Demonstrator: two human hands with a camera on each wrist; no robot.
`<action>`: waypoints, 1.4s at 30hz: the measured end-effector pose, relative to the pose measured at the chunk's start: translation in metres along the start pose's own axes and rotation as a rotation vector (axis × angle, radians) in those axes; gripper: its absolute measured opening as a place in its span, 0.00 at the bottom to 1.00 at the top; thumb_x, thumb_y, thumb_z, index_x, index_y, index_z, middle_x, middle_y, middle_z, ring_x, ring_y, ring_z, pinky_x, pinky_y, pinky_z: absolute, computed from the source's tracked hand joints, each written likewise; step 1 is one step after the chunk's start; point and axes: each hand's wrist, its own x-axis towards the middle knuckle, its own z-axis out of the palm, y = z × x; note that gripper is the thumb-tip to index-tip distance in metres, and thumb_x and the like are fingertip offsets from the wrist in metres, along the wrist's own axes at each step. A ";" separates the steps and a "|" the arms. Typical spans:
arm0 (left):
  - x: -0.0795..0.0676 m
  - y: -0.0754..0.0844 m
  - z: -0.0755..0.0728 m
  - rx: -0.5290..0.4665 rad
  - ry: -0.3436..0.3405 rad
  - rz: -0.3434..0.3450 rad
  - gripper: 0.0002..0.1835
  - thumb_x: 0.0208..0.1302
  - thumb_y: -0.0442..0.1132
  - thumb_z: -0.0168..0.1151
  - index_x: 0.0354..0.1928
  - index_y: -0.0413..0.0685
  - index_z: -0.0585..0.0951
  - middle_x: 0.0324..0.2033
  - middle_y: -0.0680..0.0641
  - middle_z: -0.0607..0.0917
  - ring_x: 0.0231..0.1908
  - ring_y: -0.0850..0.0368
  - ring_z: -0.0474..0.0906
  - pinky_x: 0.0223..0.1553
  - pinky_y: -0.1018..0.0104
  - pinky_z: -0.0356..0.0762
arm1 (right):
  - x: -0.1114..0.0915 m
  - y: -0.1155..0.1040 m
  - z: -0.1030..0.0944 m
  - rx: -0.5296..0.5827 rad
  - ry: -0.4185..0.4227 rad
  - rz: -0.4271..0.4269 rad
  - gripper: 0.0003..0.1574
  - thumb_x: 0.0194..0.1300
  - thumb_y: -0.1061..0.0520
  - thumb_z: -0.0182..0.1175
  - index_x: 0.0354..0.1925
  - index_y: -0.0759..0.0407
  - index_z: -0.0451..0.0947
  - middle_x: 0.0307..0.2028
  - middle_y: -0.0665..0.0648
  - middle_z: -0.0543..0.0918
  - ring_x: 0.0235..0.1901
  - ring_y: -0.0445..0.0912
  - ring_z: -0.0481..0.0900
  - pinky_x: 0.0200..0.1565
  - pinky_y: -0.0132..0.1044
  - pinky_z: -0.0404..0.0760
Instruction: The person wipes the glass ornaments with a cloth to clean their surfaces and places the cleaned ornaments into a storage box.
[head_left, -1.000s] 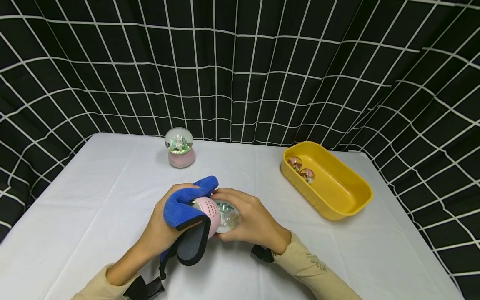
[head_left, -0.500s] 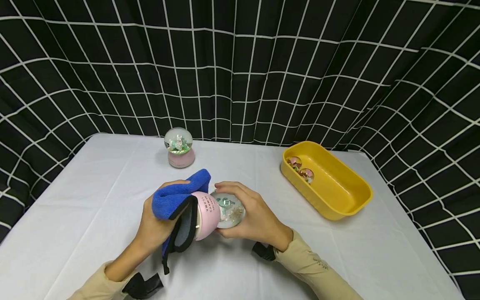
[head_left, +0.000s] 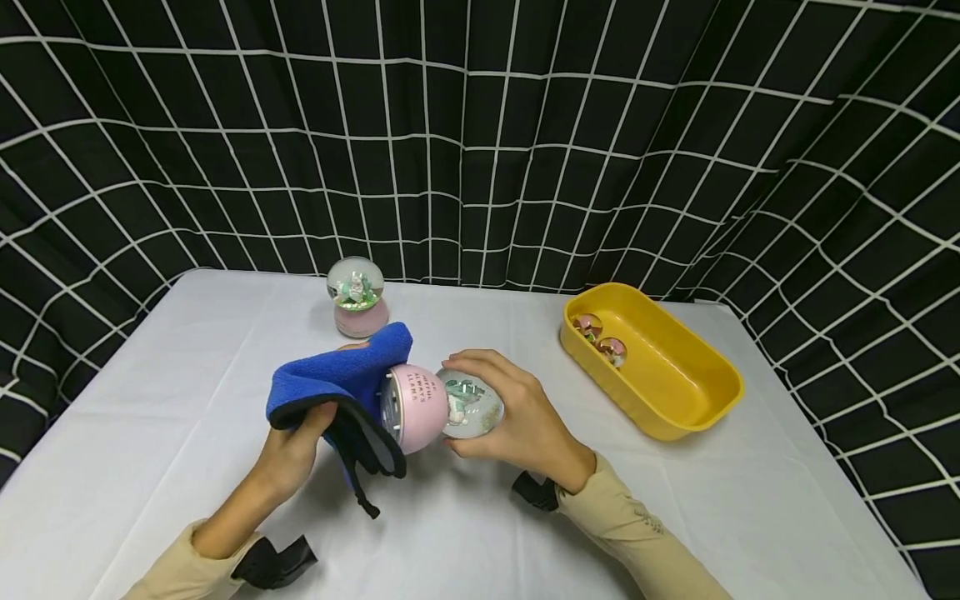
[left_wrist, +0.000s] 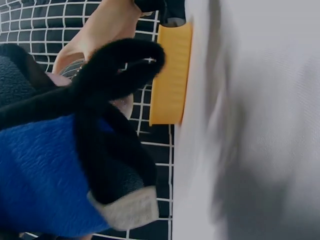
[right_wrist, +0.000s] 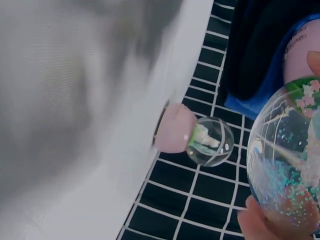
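A snow globe (head_left: 423, 408) with a pink, lettered base lies tilted on its side in the air, its base towards the left. My right hand (head_left: 528, 417) grips its glass ball, thumb below and fingers above; glitter drifts inside the ball in the right wrist view. A blue cloth (head_left: 322, 375) with black edging and a dark grey back is held in my left hand (head_left: 292, 454), the thumb over its near edge. The cloth reaches up beside the globe's base; whether it touches the base I cannot tell. Most of the left fingers are hidden behind the cloth.
A second snow globe (head_left: 358, 296) stands upright at the back left of the white-covered table (head_left: 225, 367). At the right sits a yellow tray (head_left: 675, 392) with two small glass balls (head_left: 612, 352) inside. A black curtain with white grid lines (head_left: 465, 167) hangs behind.
My left hand has drawn the cloth leftwards off the globe's base, uncovering its underside. My right hand has shifted slightly right and up with the globe.
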 end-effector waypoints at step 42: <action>0.008 0.005 0.018 0.368 -0.086 -0.060 0.33 0.49 0.24 0.75 0.59 0.47 0.76 0.55 0.45 0.82 0.59 0.67 0.75 0.60 0.78 0.70 | -0.003 -0.013 0.007 -0.199 0.038 -0.199 0.51 0.36 0.52 0.82 0.61 0.60 0.75 0.59 0.58 0.81 0.59 0.51 0.79 0.62 0.41 0.78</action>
